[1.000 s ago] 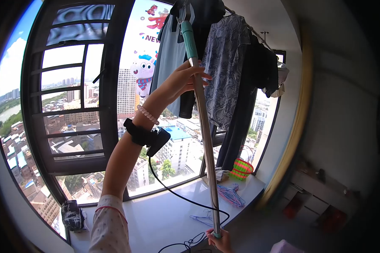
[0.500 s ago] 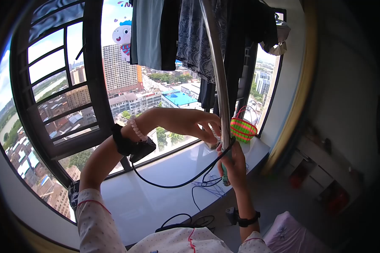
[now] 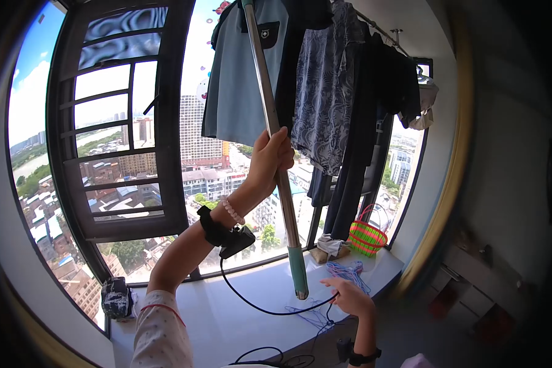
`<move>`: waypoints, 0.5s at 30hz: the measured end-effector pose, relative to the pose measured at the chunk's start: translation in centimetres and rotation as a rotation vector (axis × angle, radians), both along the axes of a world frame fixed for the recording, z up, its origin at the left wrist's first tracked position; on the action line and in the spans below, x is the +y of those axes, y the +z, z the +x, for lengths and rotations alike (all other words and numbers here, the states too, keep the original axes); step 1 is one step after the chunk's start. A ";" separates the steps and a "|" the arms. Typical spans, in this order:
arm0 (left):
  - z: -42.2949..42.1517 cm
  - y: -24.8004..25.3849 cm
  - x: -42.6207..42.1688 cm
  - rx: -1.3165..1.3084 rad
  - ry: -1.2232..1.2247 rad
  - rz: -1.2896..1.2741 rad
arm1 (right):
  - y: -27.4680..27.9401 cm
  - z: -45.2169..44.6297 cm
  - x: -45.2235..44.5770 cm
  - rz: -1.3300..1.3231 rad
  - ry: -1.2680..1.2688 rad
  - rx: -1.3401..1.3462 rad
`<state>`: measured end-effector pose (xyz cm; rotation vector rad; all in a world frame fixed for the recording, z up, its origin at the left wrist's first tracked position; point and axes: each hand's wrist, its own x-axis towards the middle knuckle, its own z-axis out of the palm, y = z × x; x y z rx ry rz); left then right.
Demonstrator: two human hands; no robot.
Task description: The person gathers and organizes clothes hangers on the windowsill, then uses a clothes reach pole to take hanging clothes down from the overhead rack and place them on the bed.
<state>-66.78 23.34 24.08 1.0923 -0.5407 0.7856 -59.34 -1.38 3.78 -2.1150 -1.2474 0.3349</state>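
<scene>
A long shiny metal clothes pole [image 3: 286, 205] with a green grip [image 3: 297, 273] at its lower end stands upright, slightly tilted, in front of the window. My left hand [image 3: 271, 158] is wrapped round its shaft. Below and to the right of the grip, my right hand [image 3: 351, 299] is apart from the pole, fingers stretched out to the left. A black cable [image 3: 270, 310] runs from the device on my left wrist to beside my right fingers; whether they touch it I cannot tell. The pole's top reaches up in front of a grey-blue shirt [image 3: 242, 80] and leaves the view.
A patterned garment [image 3: 325, 92] and dark clothes hang from a rail [image 3: 380, 29]. On the white sill [image 3: 208, 313] are a green and red basket [image 3: 368, 238], tangled cords [image 3: 349, 273] and a dark bundle [image 3: 118, 299]. A window sash [image 3: 178, 153] stands at the left.
My right hand has let go of the pole's lower end and moved down. My left hand has moved up and gripped the shaft. The view has tilted upward, showing more of the clothes.
</scene>
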 end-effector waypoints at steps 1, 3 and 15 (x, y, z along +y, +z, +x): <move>-0.4 0.4 0.7 -0.011 0.010 -0.028 | -0.3 0.6 0.5 0.022 0.010 -0.014; -1.1 1.3 2.2 -0.044 0.030 0.011 | -0.3 0.8 1.9 0.222 -0.168 -0.378; -0.7 6.8 6.3 -0.033 0.311 0.146 | 10.4 -2.7 18.3 0.652 0.542 0.391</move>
